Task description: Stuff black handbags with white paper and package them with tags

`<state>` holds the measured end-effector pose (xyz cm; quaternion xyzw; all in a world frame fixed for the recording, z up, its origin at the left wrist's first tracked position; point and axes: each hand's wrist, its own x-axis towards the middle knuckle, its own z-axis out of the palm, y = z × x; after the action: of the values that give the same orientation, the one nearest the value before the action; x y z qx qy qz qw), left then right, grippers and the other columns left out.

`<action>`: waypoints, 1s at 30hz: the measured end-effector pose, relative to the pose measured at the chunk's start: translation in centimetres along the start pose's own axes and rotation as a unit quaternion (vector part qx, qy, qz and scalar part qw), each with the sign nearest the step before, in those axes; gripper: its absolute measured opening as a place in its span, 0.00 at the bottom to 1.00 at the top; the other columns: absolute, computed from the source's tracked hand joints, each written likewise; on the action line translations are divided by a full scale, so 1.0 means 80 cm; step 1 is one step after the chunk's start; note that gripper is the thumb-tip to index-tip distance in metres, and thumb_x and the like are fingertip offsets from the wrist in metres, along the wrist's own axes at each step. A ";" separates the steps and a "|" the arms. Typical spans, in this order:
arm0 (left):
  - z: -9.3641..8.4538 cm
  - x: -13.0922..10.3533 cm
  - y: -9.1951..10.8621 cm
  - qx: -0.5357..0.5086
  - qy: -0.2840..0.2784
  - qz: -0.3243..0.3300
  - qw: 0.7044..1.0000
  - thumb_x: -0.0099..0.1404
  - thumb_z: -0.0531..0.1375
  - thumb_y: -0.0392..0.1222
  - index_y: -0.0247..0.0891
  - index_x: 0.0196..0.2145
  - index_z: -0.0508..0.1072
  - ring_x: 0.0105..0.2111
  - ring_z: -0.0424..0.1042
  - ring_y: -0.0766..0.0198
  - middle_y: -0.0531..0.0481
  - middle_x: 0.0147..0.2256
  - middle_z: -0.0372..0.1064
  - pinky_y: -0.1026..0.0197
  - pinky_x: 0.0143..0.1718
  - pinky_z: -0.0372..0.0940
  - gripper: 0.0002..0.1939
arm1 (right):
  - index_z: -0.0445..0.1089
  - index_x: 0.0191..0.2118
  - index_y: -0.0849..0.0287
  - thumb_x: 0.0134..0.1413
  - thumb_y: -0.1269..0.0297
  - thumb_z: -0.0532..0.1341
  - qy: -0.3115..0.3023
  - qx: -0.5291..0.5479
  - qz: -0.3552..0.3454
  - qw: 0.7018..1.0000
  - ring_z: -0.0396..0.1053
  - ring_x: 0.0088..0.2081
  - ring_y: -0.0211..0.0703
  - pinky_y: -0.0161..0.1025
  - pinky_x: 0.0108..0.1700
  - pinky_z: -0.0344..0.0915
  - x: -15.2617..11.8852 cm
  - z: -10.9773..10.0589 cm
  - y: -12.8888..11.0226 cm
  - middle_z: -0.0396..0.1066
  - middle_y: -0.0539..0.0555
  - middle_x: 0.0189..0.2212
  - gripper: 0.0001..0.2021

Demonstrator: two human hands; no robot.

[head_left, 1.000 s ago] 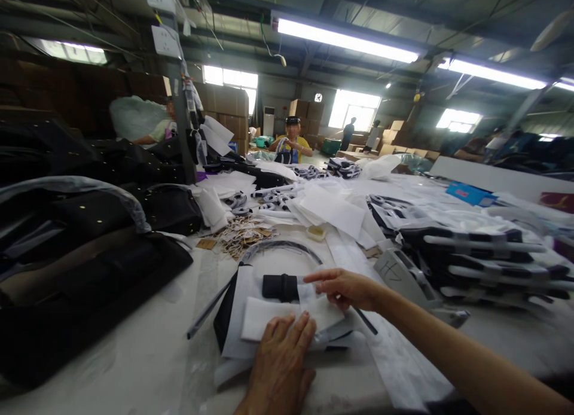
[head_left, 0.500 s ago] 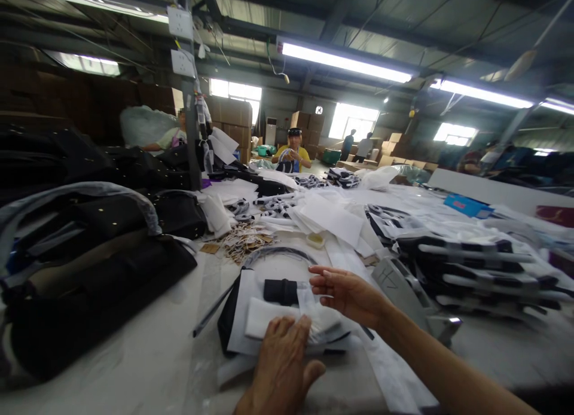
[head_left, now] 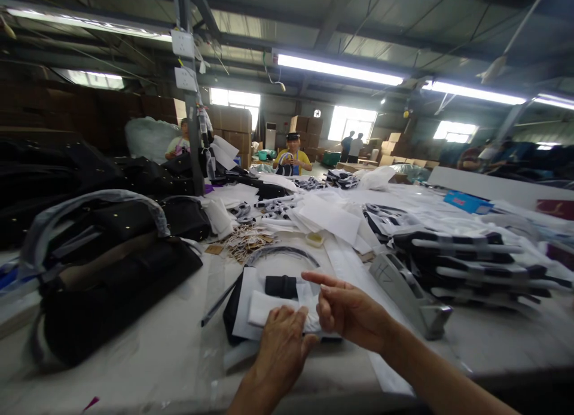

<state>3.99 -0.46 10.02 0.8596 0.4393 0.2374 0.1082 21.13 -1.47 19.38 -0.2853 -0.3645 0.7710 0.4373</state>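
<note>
In front of me a black handbag (head_left: 231,310) lies flat on the table, covered by a white sheet (head_left: 248,281). A black rolled piece (head_left: 280,286) and a folded white pad (head_left: 260,309) rest on the sheet. My left hand (head_left: 284,343) presses the pad with its fingers laid out flat. To the right, my right hand (head_left: 354,313) hovers at the pad's end beside a translucent strip (head_left: 305,292). Its index finger points left; the other fingers curl, apart from it, and no held object shows. The wrapped handle (head_left: 287,252) arches behind.
Another black handbag (head_left: 130,289) stands left. A grey tape dispenser (head_left: 410,295) and stacked wrapped black bags (head_left: 470,262) are at right. Behind lie string tags (head_left: 249,241), a small yellowish dish (head_left: 315,240) and white sheets (head_left: 329,214). A person in yellow (head_left: 293,158) sits across the table.
My right hand has come lower and nearer the pad, its index finger stretched out and its other fingers curled in. My left hand stays on the pad. The view has shifted slightly.
</note>
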 end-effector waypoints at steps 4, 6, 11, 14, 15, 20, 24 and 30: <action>-0.006 0.000 0.004 0.016 -0.009 0.006 1.000 0.67 0.61 0.43 0.38 0.56 0.68 0.50 0.69 0.50 0.46 0.46 0.75 0.45 0.53 0.63 0.20 | 0.72 0.48 0.60 0.56 0.61 0.67 -0.018 0.084 -0.003 0.996 0.57 0.19 0.31 0.31 0.24 0.53 -0.016 0.011 0.013 0.63 0.43 0.16 0.15; -0.008 0.001 0.005 0.022 -0.012 0.006 1.000 0.68 0.60 0.43 0.38 0.56 0.68 0.51 0.69 0.51 0.46 0.47 0.75 0.46 0.54 0.62 0.20 | 0.72 0.39 0.61 0.56 0.61 0.67 -0.031 0.131 -0.018 0.991 0.53 0.19 0.30 0.30 0.24 0.52 -0.025 0.020 0.018 0.58 0.42 0.16 0.09; -0.012 0.002 0.005 0.037 -0.021 0.006 0.999 0.69 0.59 0.43 0.38 0.57 0.68 0.51 0.69 0.52 0.45 0.47 0.74 0.47 0.54 0.62 0.20 | 0.65 0.31 0.59 0.58 0.62 0.65 -0.084 0.191 -0.068 0.976 0.43 0.18 0.31 0.30 0.23 0.50 -0.047 0.041 0.027 0.50 0.40 0.15 0.10; -0.012 0.001 0.005 0.045 -0.025 0.008 0.999 0.68 0.59 0.43 0.38 0.58 0.67 0.51 0.69 0.52 0.45 0.48 0.73 0.48 0.55 0.61 0.21 | 0.61 0.29 0.57 0.61 0.61 0.61 -0.113 0.205 -0.084 0.969 0.39 0.17 0.32 0.30 0.22 0.51 -0.058 0.050 0.029 0.48 0.39 0.13 0.12; -0.012 0.001 0.005 0.047 -0.025 0.007 0.999 0.68 0.59 0.42 0.38 0.58 0.67 0.51 0.69 0.52 0.44 0.48 0.73 0.47 0.55 0.61 0.21 | 0.59 0.28 0.57 0.61 0.61 0.61 -0.119 0.210 -0.087 0.966 0.38 0.16 0.32 0.30 0.21 0.51 -0.062 0.052 0.029 0.48 0.39 0.13 0.13; -0.012 0.000 0.007 0.047 -0.021 0.007 0.999 0.68 0.59 0.41 0.39 0.57 0.67 0.51 0.69 0.52 0.44 0.47 0.73 0.48 0.55 0.60 0.21 | 0.54 0.24 0.56 0.61 0.60 0.60 -0.167 0.243 -0.100 0.950 0.39 0.13 0.31 0.30 0.19 0.50 -0.073 0.061 0.028 0.49 0.39 0.10 0.17; -0.011 0.001 0.006 0.048 -0.018 0.007 0.999 0.68 0.59 0.42 0.39 0.57 0.67 0.51 0.69 0.53 0.45 0.47 0.73 0.48 0.55 0.61 0.21 | 0.57 0.24 0.57 0.64 0.60 0.56 -0.194 0.229 -0.108 0.948 0.43 0.13 0.30 0.30 0.20 0.52 -0.075 0.062 0.029 0.48 0.40 0.09 0.17; -0.007 -0.001 0.003 0.043 -0.014 0.010 0.999 0.70 0.57 0.45 0.39 0.58 0.65 0.51 0.68 0.53 0.43 0.49 0.72 0.48 0.55 0.60 0.21 | 0.73 0.40 0.63 0.61 0.60 0.63 -0.005 0.070 0.007 0.998 0.55 0.16 0.30 0.30 0.22 0.56 -0.057 0.029 0.034 0.64 0.44 0.15 0.10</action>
<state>3.84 -0.66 10.55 0.8713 0.4385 0.2074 0.0744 20.17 -7.17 19.08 -0.2530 -0.3101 0.7990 0.4488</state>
